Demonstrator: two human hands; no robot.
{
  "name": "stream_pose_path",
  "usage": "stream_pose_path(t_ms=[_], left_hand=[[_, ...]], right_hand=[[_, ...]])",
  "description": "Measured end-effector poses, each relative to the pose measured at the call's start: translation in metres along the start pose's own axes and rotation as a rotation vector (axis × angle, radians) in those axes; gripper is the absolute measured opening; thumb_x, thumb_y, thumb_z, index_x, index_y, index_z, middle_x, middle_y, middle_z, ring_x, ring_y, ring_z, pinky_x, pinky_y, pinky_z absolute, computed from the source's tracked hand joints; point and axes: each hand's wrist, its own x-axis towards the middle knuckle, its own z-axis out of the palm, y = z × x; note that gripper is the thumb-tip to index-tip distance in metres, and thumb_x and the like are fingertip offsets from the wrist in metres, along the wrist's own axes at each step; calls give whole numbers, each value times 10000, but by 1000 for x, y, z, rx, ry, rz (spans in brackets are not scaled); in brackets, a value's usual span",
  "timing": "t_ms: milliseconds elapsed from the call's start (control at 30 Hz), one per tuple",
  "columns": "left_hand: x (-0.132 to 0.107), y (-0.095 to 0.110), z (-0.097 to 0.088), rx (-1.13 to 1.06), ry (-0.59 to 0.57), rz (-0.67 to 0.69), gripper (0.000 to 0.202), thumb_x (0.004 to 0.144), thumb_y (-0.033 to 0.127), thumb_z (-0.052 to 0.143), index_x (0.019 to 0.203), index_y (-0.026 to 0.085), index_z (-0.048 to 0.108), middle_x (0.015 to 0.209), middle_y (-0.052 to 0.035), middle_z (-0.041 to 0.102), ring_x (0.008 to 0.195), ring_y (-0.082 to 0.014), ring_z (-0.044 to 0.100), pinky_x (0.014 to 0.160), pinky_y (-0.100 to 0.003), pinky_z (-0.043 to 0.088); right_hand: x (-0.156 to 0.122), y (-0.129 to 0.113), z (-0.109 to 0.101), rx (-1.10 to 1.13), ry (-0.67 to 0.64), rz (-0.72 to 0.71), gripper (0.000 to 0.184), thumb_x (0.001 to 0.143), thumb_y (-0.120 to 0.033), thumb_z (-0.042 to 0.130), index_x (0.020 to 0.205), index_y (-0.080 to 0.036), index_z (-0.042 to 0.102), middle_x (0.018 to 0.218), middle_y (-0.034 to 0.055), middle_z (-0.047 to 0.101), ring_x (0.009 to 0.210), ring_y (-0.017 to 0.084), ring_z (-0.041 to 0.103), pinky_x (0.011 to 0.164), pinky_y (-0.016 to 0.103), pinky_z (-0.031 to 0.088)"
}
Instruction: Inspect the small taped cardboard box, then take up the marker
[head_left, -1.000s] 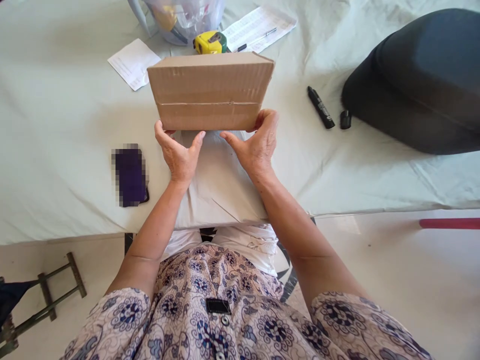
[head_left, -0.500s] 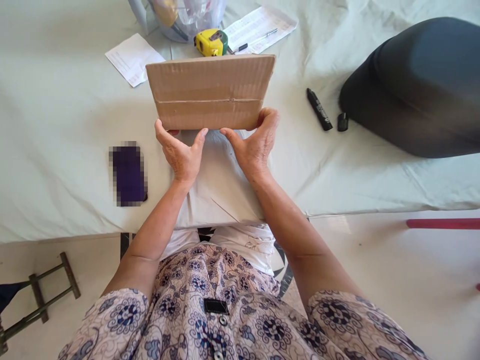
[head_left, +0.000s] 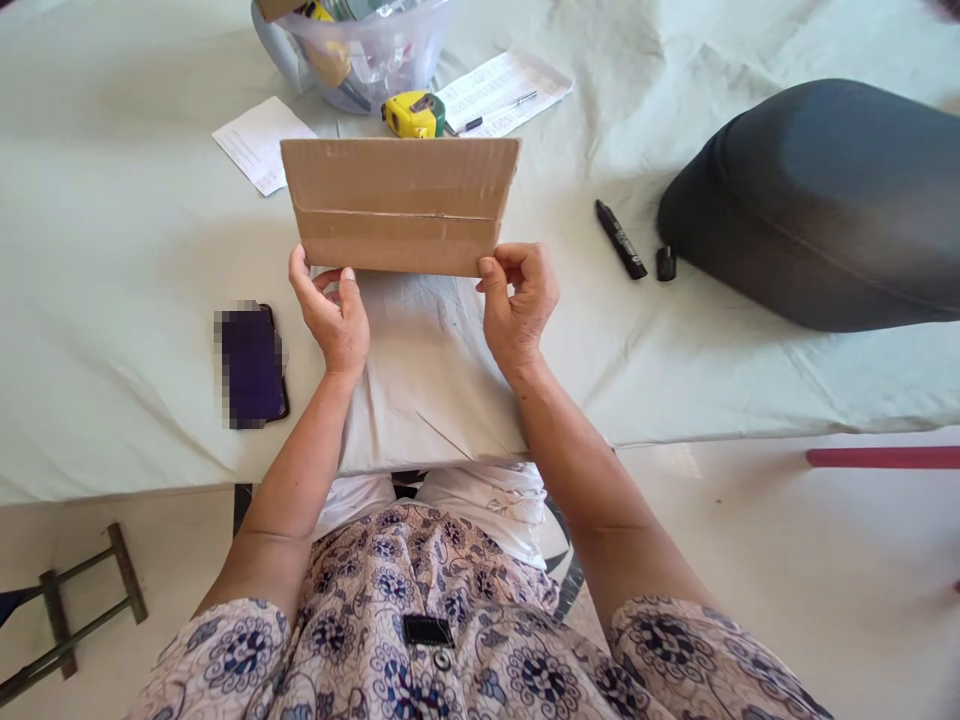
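A brown cardboard box (head_left: pixel 397 203) is held above the table, its broad face with a centre seam turned toward me. My left hand (head_left: pixel 330 315) grips its lower left corner, thumb in front and fingers behind. My right hand (head_left: pixel 520 302) pinches its lower right corner with the fingers curled. Below the box lies a grey plastic mailer bag (head_left: pixel 431 375) on the cloth-covered table (head_left: pixel 112 250).
A dark phone (head_left: pixel 251 365) lies to the left. A black marker (head_left: pixel 619 239) and its cap (head_left: pixel 664 263) lie to the right, beside a large dark bag (head_left: pixel 817 200). Behind the box are a yellow tape measure (head_left: pixel 411 113), papers (head_left: pixel 259 145), a pen (head_left: pixel 491 110) and a clear tub (head_left: pixel 360 45).
The box has tipped further, so its broad face now points at me and its top side no longer shows. Both hands shifted from open support underneath to gripping the lower corners.
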Motion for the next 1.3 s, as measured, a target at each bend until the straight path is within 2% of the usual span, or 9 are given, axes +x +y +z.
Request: stream_pose_path(t_ms=[167, 333, 467, 567, 667, 833, 967, 1167, 1300], left_hand=[[1, 9, 0, -386, -5, -123, 972, 831, 539, 757, 1585, 375, 165, 1724, -65, 185, 1443, -233, 496, 1135, -299, 496], [4, 16, 1, -714, -65, -440, 1021, 851, 524, 752, 1583, 481, 42, 1597, -40, 461, 1402, -223, 555, 1070, -370, 561], [-4, 22, 3, -802, -156, -625, 877, 843, 505, 769, 1544, 455, 244, 1463, -32, 603, 1273, -219, 657, 989, -351, 603], [-8, 25, 4, -820, -220, -678, 727, 823, 477, 793, 1445, 386, 428, 1375, -38, 665, 1203, -220, 694, 960, -334, 614], [-8, 24, 3, -817, -232, -699, 637, 789, 477, 823, 1338, 346, 529, 1312, -34, 696, 1192, -232, 699, 951, -333, 618], [-9, 24, 2, -815, -258, -679, 606, 763, 488, 838, 1276, 324, 560, 1281, -35, 706, 1158, -247, 710, 921, -355, 624], [-12, 26, 2, -823, -273, -673, 624, 763, 491, 838, 1298, 340, 555, 1291, -37, 701, 1189, -261, 698, 925, -358, 622], [-17, 30, 2, -820, -285, -593, 889, 796, 406, 840, 1512, 453, 315, 1295, -2, 691, 1297, -254, 632, 1050, -423, 574], [-20, 31, 1, -760, -350, -451, 1023, 820, 409, 815, 1592, 411, 144, 1292, -28, 686, 1339, -240, 596, 1199, -459, 458]], right_hand=[[-4, -21, 2, 160, -56, -62, 314, 990, -536, 577, 907, -233, 598, 773, -20, 549, 617, 104, 539, 609, 280, 512], [-16, -38, 10, 148, -272, -155, 330, 979, -500, 606, 817, -215, 576, 707, -22, 590, 554, 91, 499, 553, 247, 465], [-25, -37, 18, 120, -442, -171, 328, 1002, -487, 580, 841, -204, 618, 739, -2, 650, 564, 93, 530, 577, 243, 465], [-23, -29, 16, 97, -398, -154, 315, 968, -530, 630, 938, -217, 642, 785, 16, 659, 643, 134, 591, 639, 281, 516], [-13, -23, 5, -3, -250, -146, 519, 880, -654, 685, 1196, -250, 607, 1064, 96, 672, 1006, 268, 667, 882, 459, 583], [2, -33, -2, -286, -281, -319, 882, 776, -856, 607, 1439, -288, 484, 1511, 154, 475, 1492, 432, 361, 1186, 708, 318], [1, -36, 9, -354, -348, -435, 808, 877, -827, 483, 1487, -298, 455, 1503, 125, 512, 1485, 388, 397, 1244, 675, 235], [3, -25, 4, -314, -277, -455, 557, 973, -691, 482, 1377, -319, 574, 1400, 85, 603, 1368, 327, 530, 1169, 602, 374], [1, -28, -4, -269, -187, -489, 388, 1018, -588, 492, 1244, -310, 641, 1256, 58, 677, 1201, 272, 632, 1056, 527, 470]])
